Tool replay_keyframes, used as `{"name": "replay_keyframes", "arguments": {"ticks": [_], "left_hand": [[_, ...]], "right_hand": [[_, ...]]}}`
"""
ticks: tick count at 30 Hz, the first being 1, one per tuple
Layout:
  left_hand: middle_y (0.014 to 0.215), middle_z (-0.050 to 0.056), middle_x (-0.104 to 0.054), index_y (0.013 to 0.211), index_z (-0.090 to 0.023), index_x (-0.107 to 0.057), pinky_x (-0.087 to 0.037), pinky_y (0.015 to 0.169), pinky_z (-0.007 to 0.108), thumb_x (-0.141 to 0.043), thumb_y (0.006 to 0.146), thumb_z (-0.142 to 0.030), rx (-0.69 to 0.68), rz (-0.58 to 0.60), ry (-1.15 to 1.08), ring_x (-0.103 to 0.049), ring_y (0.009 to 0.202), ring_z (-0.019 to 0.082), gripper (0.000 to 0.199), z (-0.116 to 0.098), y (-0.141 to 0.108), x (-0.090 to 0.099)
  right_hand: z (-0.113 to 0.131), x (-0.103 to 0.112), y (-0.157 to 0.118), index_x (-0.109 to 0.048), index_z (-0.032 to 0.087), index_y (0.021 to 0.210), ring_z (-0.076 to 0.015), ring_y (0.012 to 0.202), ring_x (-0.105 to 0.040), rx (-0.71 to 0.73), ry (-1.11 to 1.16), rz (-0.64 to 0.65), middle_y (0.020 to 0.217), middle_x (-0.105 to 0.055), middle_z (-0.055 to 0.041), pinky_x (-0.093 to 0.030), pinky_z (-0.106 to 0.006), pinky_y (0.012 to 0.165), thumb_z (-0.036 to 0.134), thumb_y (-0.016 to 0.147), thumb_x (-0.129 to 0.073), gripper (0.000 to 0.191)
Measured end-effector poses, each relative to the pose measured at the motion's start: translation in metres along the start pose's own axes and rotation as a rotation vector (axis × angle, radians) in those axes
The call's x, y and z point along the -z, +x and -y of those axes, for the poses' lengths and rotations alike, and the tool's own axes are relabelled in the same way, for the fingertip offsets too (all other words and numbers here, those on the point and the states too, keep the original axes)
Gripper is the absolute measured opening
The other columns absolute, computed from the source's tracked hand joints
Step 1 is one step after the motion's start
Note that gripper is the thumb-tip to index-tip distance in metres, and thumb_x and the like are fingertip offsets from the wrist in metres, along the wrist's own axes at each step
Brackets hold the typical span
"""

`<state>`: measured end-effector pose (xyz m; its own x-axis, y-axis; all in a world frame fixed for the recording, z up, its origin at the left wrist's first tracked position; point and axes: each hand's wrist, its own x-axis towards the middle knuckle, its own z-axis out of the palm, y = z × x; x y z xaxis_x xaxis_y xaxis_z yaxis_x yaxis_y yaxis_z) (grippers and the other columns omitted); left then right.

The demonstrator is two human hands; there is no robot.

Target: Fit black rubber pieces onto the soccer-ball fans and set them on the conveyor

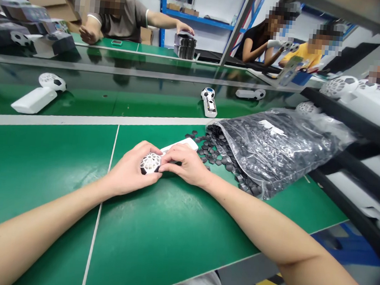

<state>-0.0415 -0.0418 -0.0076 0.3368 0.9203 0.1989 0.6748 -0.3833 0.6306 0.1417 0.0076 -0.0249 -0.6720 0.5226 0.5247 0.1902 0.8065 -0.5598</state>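
Note:
A white handheld fan (pixel 150 162), its round head patterned like a football with a lattice front and black patches, lies over the green mat. Curled around the head's left side is my left hand (pixel 131 168), thumb below and fingers above. My right hand (pixel 183 163) pinches at the head's right edge; whatever sits between its fingertips is too small to make out. The fan's white handle (pixel 190 144) reaches away behind my right hand. Just right of it, small black plastic pieces (pixel 210 153) spill from a clear plastic bag (pixel 276 141).
Past the pale rail, the glossy green conveyor bears a white fan (pixel 37 96), another with its handle opened (pixel 209 103) and a third lying flat (pixel 250 94). Black racks (pixel 357 161) holding fans stand at right. Several people sit opposite, one touching a stack of dark boxes (pixel 185 46).

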Motion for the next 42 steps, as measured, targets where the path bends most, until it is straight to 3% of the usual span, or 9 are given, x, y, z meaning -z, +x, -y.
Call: {"name": "replay_keyframes", "arguments": {"ticks": [9,14,20,25,28,32,35,38,42], "left_hand": [[0.100,0.002,-0.052,0.097,-0.022,-0.049,-0.043,0.082,0.033,-0.058,0.066,-0.025,0.018,-0.030,-0.031,-0.051,0.094,0.020,0.033,0.000,-0.001,-0.004],[0.096,0.001,-0.051,0.095,-0.021,-0.050,-0.043,0.078,0.032,-0.057,0.066,-0.023,-0.019,-0.028,-0.030,-0.052,0.090,0.019,0.029,0.001,-0.001,-0.004],[0.094,0.001,-0.052,0.094,-0.020,-0.047,-0.041,0.077,0.031,-0.057,0.067,-0.022,-0.057,-0.053,-0.023,-0.051,0.087,0.018,0.028,0.001,-0.001,-0.005],[0.094,0.002,-0.052,0.095,-0.019,-0.047,-0.042,0.077,0.032,-0.056,0.068,-0.024,-0.014,-0.067,-0.019,-0.051,0.087,0.019,0.028,-0.003,-0.002,-0.005],[0.095,0.002,-0.052,0.099,-0.020,-0.047,-0.043,0.075,0.032,-0.058,0.067,-0.026,0.054,-0.015,0.004,-0.052,0.085,0.019,0.034,-0.002,0.000,0.000],[0.106,0.003,-0.049,0.106,-0.022,-0.049,-0.040,0.086,0.036,-0.059,0.070,-0.030,0.088,0.043,0.023,-0.049,0.097,0.022,0.039,0.008,0.005,0.012],[0.113,0.004,-0.046,0.113,-0.023,-0.048,-0.040,0.088,0.039,-0.060,0.070,-0.032,0.153,0.057,0.005,-0.049,0.100,0.023,0.046,0.015,0.008,0.018],[0.121,0.006,-0.043,0.122,-0.025,-0.041,-0.041,0.088,0.039,-0.063,0.066,-0.030,0.191,0.075,-0.023,-0.049,0.103,0.024,0.060,0.021,0.007,0.019],[0.132,0.007,-0.037,0.133,-0.027,-0.026,-0.037,0.095,0.040,-0.066,0.064,-0.027,0.178,0.142,-0.109,-0.045,0.112,0.026,0.080,0.030,0.006,0.022]], "right_hand": [[0.012,-0.007,-0.004,-0.062,0.020,0.072,-0.0133,0.075,-0.056,-0.067,-0.090,-0.046,0.073,-0.065,0.0012,-0.037,-0.028,0.077,0.029,0.080,-0.061,0.012],[0.006,-0.001,0.005,-0.060,0.019,0.071,-0.0125,0.073,-0.054,-0.016,-0.020,0.040,0.071,-0.062,0.0017,-0.036,-0.027,0.072,0.030,0.080,-0.061,0.015],[0.002,0.003,0.011,-0.055,0.018,0.066,-0.0116,0.067,-0.048,-0.122,-0.067,0.082,0.067,-0.057,0.0031,-0.032,-0.025,0.067,0.035,0.075,-0.065,0.022],[0.001,-0.001,0.010,-0.054,0.017,0.067,-0.0106,0.066,-0.049,-0.172,-0.003,0.022,0.066,-0.056,0.0030,-0.034,-0.025,0.067,0.035,0.074,-0.065,0.023],[0.003,0.010,0.010,-0.054,0.016,0.071,-0.0093,0.063,-0.050,-0.267,0.062,0.063,0.067,-0.057,0.0030,-0.036,-0.022,0.062,0.033,0.077,-0.063,0.019],[0.015,0.036,0.001,-0.059,0.017,0.073,-0.0120,0.066,-0.053,-0.494,-0.303,0.227,0.074,-0.060,-0.0001,-0.035,-0.022,0.059,0.025,0.073,-0.066,0.011],[0.020,0.045,-0.007,-0.063,0.020,0.088,-0.0176,0.076,-0.056,-0.598,-0.546,0.374,0.088,-0.061,-0.0045,-0.036,-0.025,0.060,0.028,0.073,-0.065,0.017],[0.017,0.042,-0.010,-0.061,0.023,0.098,-0.0192,0.082,-0.057,-0.596,-0.606,0.437,0.095,-0.060,-0.0053,-0.038,-0.026,0.063,0.024,0.077,-0.060,0.021],[0.013,0.038,-0.010,-0.061,0.019,0.085,-0.0178,0.080,-0.057,-0.575,-0.590,0.439,0.090,-0.060,-0.0045,-0.038,-0.025,0.066,0.017,0.078,-0.057,0.008]]}}
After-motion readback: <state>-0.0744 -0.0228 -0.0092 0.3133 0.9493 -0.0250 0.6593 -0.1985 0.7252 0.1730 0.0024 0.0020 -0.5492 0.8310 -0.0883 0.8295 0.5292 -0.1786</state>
